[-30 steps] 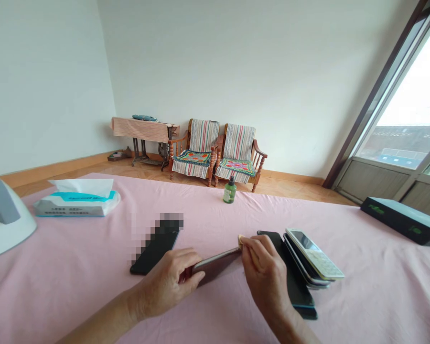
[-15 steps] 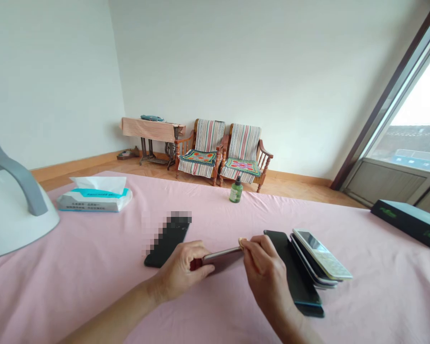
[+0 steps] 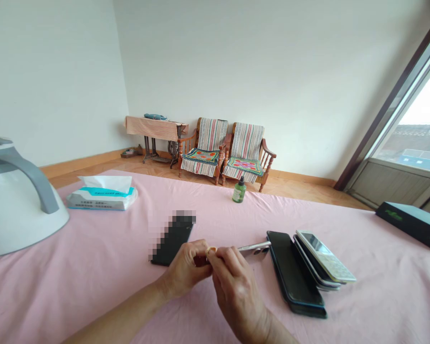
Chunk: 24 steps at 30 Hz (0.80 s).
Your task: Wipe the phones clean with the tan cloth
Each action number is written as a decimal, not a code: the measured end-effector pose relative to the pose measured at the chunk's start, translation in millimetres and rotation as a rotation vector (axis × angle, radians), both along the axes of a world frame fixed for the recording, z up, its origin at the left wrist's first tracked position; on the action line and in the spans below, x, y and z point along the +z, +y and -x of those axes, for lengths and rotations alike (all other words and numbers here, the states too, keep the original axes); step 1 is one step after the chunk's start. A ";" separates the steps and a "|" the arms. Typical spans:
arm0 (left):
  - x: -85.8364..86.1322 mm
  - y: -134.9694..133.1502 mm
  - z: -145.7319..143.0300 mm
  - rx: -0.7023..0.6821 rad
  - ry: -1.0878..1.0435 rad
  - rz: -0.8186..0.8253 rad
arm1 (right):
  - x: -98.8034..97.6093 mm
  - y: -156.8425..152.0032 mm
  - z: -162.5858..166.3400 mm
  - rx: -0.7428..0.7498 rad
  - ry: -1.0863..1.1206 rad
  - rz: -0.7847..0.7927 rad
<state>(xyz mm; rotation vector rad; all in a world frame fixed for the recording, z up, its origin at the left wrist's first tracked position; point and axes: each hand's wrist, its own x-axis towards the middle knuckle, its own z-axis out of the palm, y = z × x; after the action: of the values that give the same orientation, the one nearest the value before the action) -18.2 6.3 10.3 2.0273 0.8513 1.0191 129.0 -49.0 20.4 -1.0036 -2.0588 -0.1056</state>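
My left hand (image 3: 184, 267) is closed round one end of a smartphone (image 3: 252, 249), held tilted above the pink cloth. Its silvery edge and round camera lenses show beyond my right hand (image 3: 238, 289). Between the thumb and fingers of that hand is a small cream-coloured piece (image 3: 211, 250), pressed at the phone's upper edge close to my left fingertips; its kind is unclear. My hands hide most of the phone. A dark phone (image 3: 174, 241), partly pixelated, lies behind my left hand. Right of my hands lie a black phone (image 3: 295, 272) and a white keypad phone (image 3: 324, 255) atop others.
A grey-handled white kettle (image 3: 21, 205) stands at the left, with a tissue pack (image 3: 102, 198) beside it. A green bottle (image 3: 239, 191) is near the far table edge. At the right lies a black box (image 3: 412, 224). Two wooden chairs (image 3: 245, 148) stand beyond the table.
My right hand has slid left along the phone's edge with the cream-coloured piece, now beside my left fingers. The phone's far end has come into sight. The view has shifted slightly.
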 end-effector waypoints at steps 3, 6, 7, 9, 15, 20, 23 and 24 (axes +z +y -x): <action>0.5 -1.6 0.1 -0.005 0.011 0.009 | -0.3 -0.8 -8.0 0.017 -0.057 -0.033; 3.1 -4.0 0.7 -0.010 0.031 0.021 | -2.7 0.0 -20.9 -0.057 -0.009 -0.055; 3.8 -4.4 0.8 -0.009 0.036 0.024 | -3.7 0.7 -24.1 -0.082 0.010 -0.063; 4.2 -4.3 0.9 -0.005 0.041 0.026 | -5.2 2.1 -26.2 -0.106 0.033 -0.068; 1.7 -1.3 -0.6 -0.006 0.037 0.008 | -4.2 -0.6 -2.7 0.002 0.003 -0.020; 5.6 -4.6 -0.5 -0.006 0.062 0.007 | -5.6 -2.1 -9.2 -0.003 0.004 -0.053; 8.6 -4.2 0.9 0.020 0.096 0.004 | -8.0 5.5 -32.5 -0.121 0.061 -0.052; 9.1 -3.3 1.6 0.029 0.105 -0.001 | -8.5 9.3 -41.0 -0.155 0.084 -0.046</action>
<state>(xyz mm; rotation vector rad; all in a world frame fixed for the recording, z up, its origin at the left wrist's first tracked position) -19.8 2.9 19.4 2.0900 0.9379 0.9358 170.0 -39.7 11.9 -1.1197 -1.8931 -0.1879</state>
